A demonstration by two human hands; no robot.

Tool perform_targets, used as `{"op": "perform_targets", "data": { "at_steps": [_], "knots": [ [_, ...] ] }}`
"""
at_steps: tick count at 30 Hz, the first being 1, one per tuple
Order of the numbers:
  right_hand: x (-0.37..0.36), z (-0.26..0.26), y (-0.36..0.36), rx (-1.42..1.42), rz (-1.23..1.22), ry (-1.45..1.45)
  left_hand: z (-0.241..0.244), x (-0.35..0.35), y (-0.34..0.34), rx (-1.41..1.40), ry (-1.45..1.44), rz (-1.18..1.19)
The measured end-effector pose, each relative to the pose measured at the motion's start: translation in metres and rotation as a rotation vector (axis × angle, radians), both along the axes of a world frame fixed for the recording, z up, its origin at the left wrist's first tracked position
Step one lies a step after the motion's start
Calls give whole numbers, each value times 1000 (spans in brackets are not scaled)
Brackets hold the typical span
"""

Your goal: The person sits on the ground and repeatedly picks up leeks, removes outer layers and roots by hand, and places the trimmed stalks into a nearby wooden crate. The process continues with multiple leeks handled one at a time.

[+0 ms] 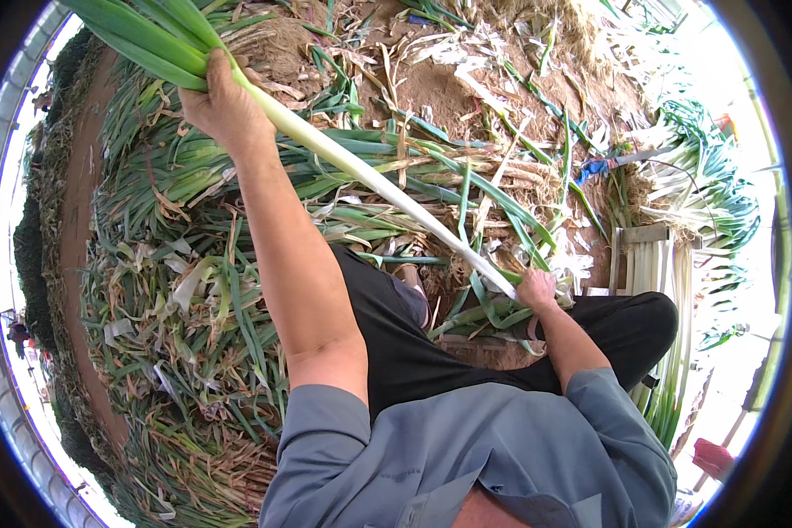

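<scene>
A long green onion (369, 178) with a white stalk runs slantwise across the view. My left hand (228, 105) grips it high up, where its green leaves fan out at the upper left. At its lower white end is my right hand (536, 289), fingers closed around the tip and a green leaf strip beside it; the exact hold is partly hidden. Untrimmed green onions (435, 158) with dry outer leaves and roots lie beneath and beyond the stalk.
Discarded leaves (191, 317) heap at the left. Cleaned green onions (706, 191) are stacked at the right, near a wooden frame (643, 234) holding more white stalks. A tool handle (640, 156) with blue wrapping (594, 169) sticks out there. Bare soil (435, 79) and leaf scraps lie ahead.
</scene>
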State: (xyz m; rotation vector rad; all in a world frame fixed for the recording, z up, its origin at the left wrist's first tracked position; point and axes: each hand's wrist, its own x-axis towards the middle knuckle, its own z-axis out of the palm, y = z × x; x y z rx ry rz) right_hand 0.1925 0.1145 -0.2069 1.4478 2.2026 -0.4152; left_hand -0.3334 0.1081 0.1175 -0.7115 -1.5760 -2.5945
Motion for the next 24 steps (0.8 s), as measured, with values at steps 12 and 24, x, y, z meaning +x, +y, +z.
{"op": "perform_targets", "data": {
  "at_steps": [12,24],
  "knots": [
    [-11,-8,15,-154,223,-57,13,-14,-26,-64,13,320],
    [-165,195,27,-70,8,972,25,29,10,254,-499,107]
  ]
}}
